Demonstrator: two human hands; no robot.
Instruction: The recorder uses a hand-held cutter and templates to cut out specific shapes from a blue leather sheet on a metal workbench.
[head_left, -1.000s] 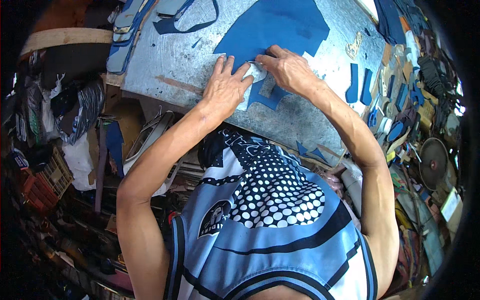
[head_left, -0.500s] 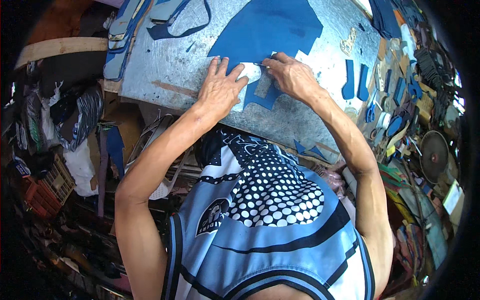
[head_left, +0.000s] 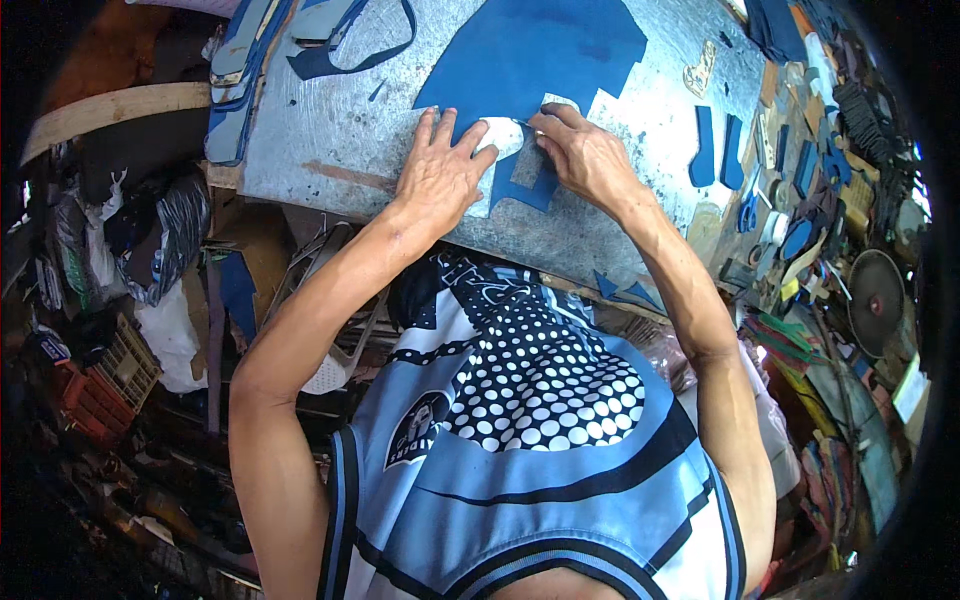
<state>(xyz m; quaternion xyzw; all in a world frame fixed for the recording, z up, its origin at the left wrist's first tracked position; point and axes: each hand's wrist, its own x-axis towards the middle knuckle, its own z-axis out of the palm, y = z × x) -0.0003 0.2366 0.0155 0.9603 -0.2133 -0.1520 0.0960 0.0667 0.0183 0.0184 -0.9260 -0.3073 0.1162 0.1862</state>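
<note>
A large dark blue sheet (head_left: 535,50) lies on the metal-topped table, its near edge cut irregularly. My left hand (head_left: 442,170) rests palm down with fingers spread, pressing on the sheet's near edge and a pale flat pattern piece (head_left: 503,133). Close by on the right, my right hand (head_left: 590,160) is pinched around a small thin blade-like tool, mostly hidden by the fingers; its tip points left at the pattern's edge. Below the hands, a narrower blue part (head_left: 528,190) shows a gap where bare metal is seen.
Stacked blue-grey cut pieces (head_left: 232,120) line the table's left edge, near a curved blue strip (head_left: 355,65). On the right lie two blue cut pieces (head_left: 703,145), a small patterned cutout (head_left: 700,68) and blue-handled scissors (head_left: 747,212). Blue scraps (head_left: 625,290) sit at the near edge.
My left hand holds its place on the sheet. The right hand has shifted only slightly at the pattern's edge, still pinched, and the whole view has moved a little.
</note>
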